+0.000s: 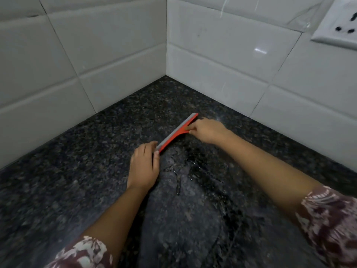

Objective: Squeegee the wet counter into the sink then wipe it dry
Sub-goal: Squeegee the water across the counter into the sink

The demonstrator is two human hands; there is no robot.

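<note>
A red squeegee (176, 131) with a grey rubber blade lies edge-down on the dark speckled granite counter (87, 171), running diagonally toward the corner. My right hand (207, 131) grips its handle at the middle of the bar. My left hand (144, 167) rests on the counter with its fingertips and thumb on the near end of the blade. Streaks and small pools of water (185, 171) glisten on the stone just in front of the squeegee, between my forearms. No sink or cloth is in view.
White tiled walls (222, 60) meet in a corner behind the counter. A white power socket (340, 24) sits on the right wall at the upper right. Floral sleeves cover my upper forearms at the bottom edge.
</note>
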